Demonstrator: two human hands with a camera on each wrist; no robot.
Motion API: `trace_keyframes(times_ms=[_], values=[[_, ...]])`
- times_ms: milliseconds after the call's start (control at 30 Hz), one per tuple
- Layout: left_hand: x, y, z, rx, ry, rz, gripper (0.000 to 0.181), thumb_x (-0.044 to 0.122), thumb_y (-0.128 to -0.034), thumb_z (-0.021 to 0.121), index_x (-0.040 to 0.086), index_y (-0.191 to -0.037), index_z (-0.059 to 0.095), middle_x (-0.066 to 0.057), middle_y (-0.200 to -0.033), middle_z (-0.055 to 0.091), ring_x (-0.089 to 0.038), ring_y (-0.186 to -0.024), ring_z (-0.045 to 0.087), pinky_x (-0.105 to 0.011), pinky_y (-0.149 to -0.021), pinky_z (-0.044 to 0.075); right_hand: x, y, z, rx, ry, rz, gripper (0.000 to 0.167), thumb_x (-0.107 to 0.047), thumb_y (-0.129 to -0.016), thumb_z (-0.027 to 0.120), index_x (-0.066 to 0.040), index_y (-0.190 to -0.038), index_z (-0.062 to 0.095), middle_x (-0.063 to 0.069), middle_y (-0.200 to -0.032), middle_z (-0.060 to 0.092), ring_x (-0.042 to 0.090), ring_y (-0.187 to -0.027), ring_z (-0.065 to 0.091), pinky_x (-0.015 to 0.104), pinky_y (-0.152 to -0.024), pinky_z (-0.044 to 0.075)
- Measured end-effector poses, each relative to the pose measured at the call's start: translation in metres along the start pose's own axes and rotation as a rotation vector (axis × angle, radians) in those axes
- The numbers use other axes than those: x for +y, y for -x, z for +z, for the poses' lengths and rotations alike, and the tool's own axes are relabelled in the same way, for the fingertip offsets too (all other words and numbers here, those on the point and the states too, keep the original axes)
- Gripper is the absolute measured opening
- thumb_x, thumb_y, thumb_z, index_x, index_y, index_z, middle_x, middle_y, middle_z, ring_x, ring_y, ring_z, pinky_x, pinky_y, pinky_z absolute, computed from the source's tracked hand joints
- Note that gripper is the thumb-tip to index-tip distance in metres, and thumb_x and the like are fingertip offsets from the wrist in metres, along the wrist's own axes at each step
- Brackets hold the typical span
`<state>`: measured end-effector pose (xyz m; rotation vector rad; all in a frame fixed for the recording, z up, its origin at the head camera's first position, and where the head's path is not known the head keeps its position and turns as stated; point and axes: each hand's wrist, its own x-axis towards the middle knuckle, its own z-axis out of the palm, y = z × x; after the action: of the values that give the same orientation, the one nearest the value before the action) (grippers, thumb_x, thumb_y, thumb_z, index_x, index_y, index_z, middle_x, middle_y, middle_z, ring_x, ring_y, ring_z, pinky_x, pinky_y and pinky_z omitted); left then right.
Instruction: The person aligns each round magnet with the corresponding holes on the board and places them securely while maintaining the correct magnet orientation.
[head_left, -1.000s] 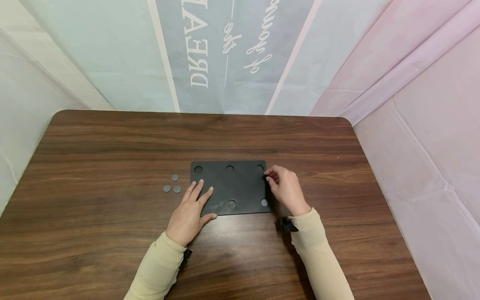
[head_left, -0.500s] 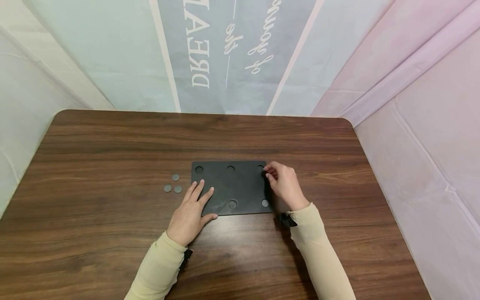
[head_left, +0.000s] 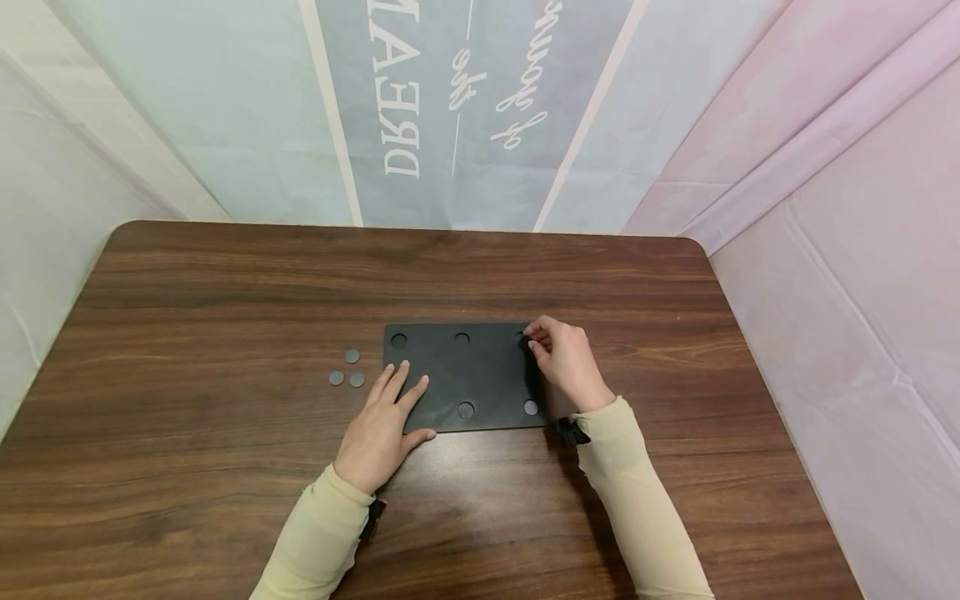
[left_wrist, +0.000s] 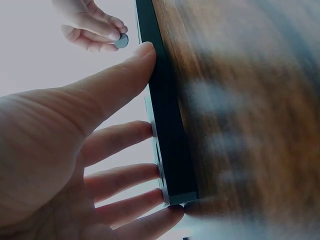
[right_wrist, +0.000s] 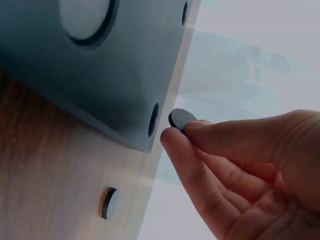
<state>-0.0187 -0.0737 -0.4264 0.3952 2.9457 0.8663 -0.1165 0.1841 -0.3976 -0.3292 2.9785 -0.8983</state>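
Observation:
A dark rectangular board [head_left: 480, 371] with round recesses lies on the table. My left hand [head_left: 377, 442] rests with spread, straight fingers on its near left part, thumb at the front edge. Over the far right corner, my right hand [head_left: 566, 358] pinches a small grey disc [right_wrist: 181, 119] between thumb and index finger. In the right wrist view the disc is tilted and apart from the corner recess [right_wrist: 153, 120]. A similar disc [head_left: 531, 407] sits in the near right recess. The near left of the board is hidden under my left hand.
Three loose grey discs [head_left: 352, 356] lie left of the board on the wooden table [head_left: 225, 333]. Another disc [right_wrist: 111, 204] lies on the table beside the board's right end, seen in the right wrist view. A printed cloth [head_left: 480, 117] hangs behind the table.
My right hand has moved slightly away from me, along the board's right edge towards the far right recess, still pinching the disc. My left hand stays in place on the board.

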Motion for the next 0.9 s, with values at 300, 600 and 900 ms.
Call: trace_keyframes(times_ms=[300,600,900], values=[[0.000,0.000,-0.001,0.000,0.000,-0.001,0.068,0.028,-0.0766,0.080,0.006,-0.136,0.054,-0.021,-0.149,0.039,-0.038,-0.140,0.031,-0.042,-0.075,0.056,-0.001,-0.006,0.002,0.007,-0.019,0.007,0.008,0.002,-0.088,0.064,0.001,-0.094,0.068,0.015,-0.089,0.071,0.026,-0.080,0.069,0.038,-0.072,0.057],[0.000,0.000,-0.001,0.003,0.004,-0.002,0.069,0.027,-0.0764,0.080,0.006,-0.136,0.054,-0.020,-0.149,0.039,-0.038,-0.140,0.031,-0.042,-0.075,0.056,-0.002,-0.011,0.003,0.002,-0.010,0.028,0.011,0.001,-0.088,0.064,0.000,-0.094,0.072,0.015,-0.089,0.072,0.026,-0.081,0.069,0.040,-0.073,0.057],[0.000,0.000,-0.002,0.003,0.008,0.000,0.068,0.027,-0.0764,0.080,0.006,-0.136,0.055,-0.020,-0.149,0.039,-0.038,-0.140,0.031,-0.042,-0.074,0.056,0.000,-0.014,0.004,-0.014,0.010,0.052,0.013,0.001,-0.087,0.064,-0.001,-0.096,0.074,0.015,-0.091,0.073,0.027,-0.083,0.069,0.040,-0.074,0.056]])
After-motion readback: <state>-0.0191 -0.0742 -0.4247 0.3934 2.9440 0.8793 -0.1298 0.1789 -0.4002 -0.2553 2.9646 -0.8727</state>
